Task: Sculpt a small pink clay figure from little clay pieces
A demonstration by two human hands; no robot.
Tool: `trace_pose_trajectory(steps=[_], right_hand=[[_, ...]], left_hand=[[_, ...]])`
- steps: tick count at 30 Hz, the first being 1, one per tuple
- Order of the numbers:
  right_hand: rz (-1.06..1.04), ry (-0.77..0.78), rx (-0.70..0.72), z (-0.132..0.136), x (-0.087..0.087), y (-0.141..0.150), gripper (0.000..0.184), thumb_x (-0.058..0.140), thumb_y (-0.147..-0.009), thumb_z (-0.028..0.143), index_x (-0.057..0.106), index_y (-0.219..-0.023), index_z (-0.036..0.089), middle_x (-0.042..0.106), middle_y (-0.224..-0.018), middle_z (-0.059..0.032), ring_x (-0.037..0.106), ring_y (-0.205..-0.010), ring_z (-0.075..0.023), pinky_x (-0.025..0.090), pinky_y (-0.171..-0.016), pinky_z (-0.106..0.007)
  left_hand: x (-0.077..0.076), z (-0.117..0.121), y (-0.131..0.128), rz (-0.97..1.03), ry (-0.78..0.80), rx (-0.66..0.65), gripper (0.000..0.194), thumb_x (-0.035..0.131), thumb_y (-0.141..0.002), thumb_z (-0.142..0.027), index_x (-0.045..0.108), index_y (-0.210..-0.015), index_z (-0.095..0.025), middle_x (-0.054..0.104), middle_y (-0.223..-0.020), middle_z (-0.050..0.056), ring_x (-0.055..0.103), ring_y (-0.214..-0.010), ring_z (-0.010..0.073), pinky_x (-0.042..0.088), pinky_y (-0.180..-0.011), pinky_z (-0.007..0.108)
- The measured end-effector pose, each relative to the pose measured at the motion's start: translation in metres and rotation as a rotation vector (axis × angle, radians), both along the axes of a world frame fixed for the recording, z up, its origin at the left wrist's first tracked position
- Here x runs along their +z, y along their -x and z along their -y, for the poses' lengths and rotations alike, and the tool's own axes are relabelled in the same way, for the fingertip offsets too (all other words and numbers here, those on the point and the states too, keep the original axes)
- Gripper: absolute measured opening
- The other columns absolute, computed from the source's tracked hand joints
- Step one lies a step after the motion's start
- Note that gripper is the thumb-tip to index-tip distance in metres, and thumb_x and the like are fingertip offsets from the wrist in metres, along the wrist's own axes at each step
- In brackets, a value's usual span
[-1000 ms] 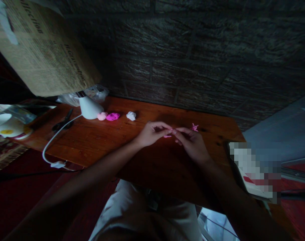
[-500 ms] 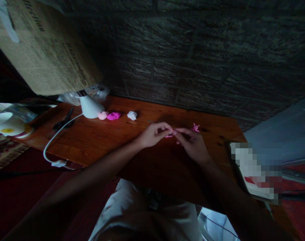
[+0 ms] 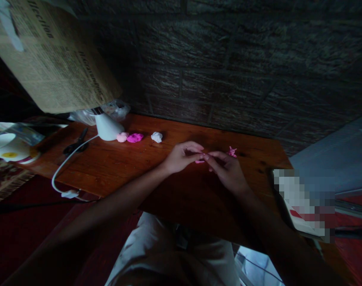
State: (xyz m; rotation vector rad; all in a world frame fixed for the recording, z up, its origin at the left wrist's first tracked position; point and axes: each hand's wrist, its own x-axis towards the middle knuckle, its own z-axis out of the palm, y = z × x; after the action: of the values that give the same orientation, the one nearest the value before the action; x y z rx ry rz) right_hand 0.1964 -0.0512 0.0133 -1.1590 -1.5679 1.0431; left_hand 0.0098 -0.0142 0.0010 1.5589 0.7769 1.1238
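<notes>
Over the middle of the table, my left hand (image 3: 179, 159) and my right hand (image 3: 228, 171) meet at the fingertips. My right thumb and index finger pinch a tiny bit of pink modelling clay, mostly hidden by the fingers. My left thumb presses at the same spot, its index finger raised slightly off it. Just below the fingertips shows a flat pink clay piece (image 3: 199, 161); whether it is held or lies on the table I cannot tell. A small pink clay figure (image 3: 232, 151) with thin projections stands behind my right hand.
Lumps of pale pink clay (image 3: 122, 137), magenta clay (image 3: 135, 138) and white clay (image 3: 157, 137) lie by the lamp base (image 3: 107, 127). Scissors (image 3: 76, 147), a white cord (image 3: 56, 171) and a paper cup (image 3: 4, 147) are at left. A blurred-out box-like object (image 3: 302, 222) sits at right.
My left index finger has lifted a little away from the thumb. Both hands otherwise stay in place, with only small finger movements; the view has shifted slightly.
</notes>
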Motion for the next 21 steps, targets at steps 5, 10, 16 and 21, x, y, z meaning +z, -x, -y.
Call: trace_pose_trajectory(steps=[5,10,16,21], right_hand=[[-0.004,0.013,0.008,-0.0021,-0.0031,-0.0006,0.032,0.070,-0.084,0.050,0.073,-0.093,0.019,0.076,-0.086,-0.0054,0.062,-0.059,-0.0136,0.054,-0.060,-0.030],[-0.036,0.048,0.017,-0.0025,-0.0046,-0.0014,0.032,0.072,-0.082,0.049,0.075,-0.098,0.021,0.076,-0.093,-0.0058,0.062,-0.061,-0.0131,0.053,-0.059,-0.030],[0.003,0.072,-0.004,-0.0028,-0.0024,-0.0030,0.033,0.072,-0.081,0.049,0.076,-0.096,0.020,0.075,-0.080,-0.0038,0.060,-0.058,-0.0134,0.050,-0.057,-0.029],[-0.053,0.130,-0.047,-0.0056,-0.0037,-0.0022,0.038,0.073,-0.078,0.053,0.074,-0.092,0.018,0.072,-0.075,-0.0030,0.058,-0.056,-0.0125,0.045,-0.051,-0.026]], left_hand=[[0.0017,0.0018,-0.0018,-0.029,-0.029,-0.049,0.021,0.074,-0.080,-0.023,0.064,-0.097,-0.014,0.072,-0.090,0.004,0.068,-0.084,0.0124,0.056,-0.083,0.027],[0.0020,0.0029,-0.0028,-0.013,-0.044,-0.061,0.021,0.073,-0.082,-0.024,0.061,-0.096,-0.015,0.067,-0.085,0.002,0.064,-0.079,0.0106,0.053,-0.077,0.024],[-0.0009,0.0005,-0.0002,-0.029,-0.086,-0.074,0.024,0.076,-0.081,-0.030,0.060,-0.090,-0.014,0.066,-0.086,0.002,0.063,-0.079,0.0104,0.051,-0.076,0.025],[-0.0039,-0.0014,-0.0008,0.004,-0.037,-0.087,0.032,0.077,-0.080,-0.035,0.063,-0.099,-0.014,0.070,-0.092,0.005,0.067,-0.085,0.0133,0.053,-0.080,0.028]])
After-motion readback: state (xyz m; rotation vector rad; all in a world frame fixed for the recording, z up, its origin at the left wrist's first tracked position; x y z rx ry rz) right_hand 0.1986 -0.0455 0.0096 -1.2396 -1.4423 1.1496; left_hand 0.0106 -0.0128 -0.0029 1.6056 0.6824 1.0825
